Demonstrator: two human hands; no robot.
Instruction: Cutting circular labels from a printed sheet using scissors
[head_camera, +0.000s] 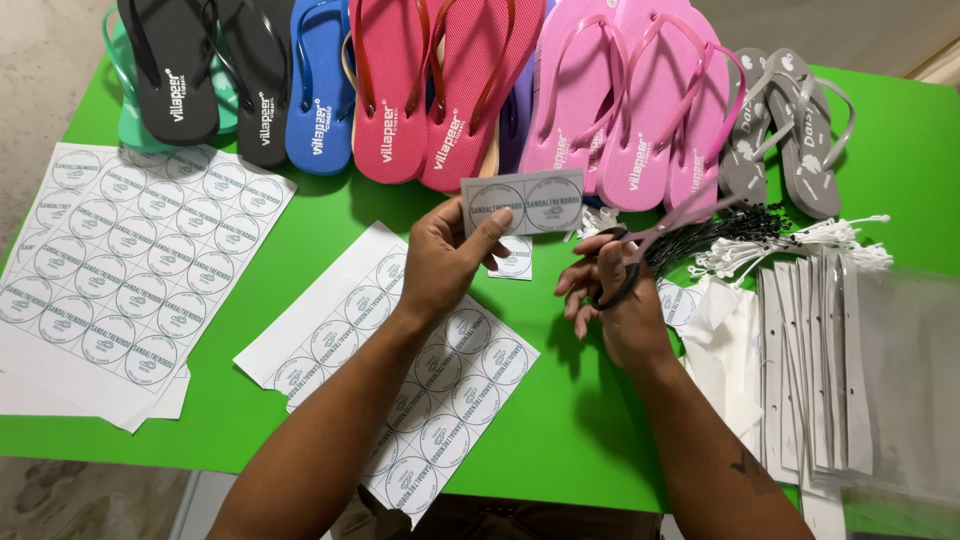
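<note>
My left hand (447, 262) pinches a small paper strip (522, 203) printed with two round labels, held above the green table (880, 150). My right hand (612, 300) grips a pair of scissors (668, 228), fingers through the dark handles, blades pointing up and right, away from the strip. Below my left forearm lies a partly cut sheet of round labels (440, 380). A single cut label piece (515, 258) rests on the table between my hands.
A full label sheet stack (120, 270) lies at the left. Flip-flops in black (170, 70), blue (320, 90), red (420, 90), pink (630, 110) and grey (790, 130) line the far edge. Black and white tag fasteners (780, 240) and clear plastic bags (830, 360) sit at the right.
</note>
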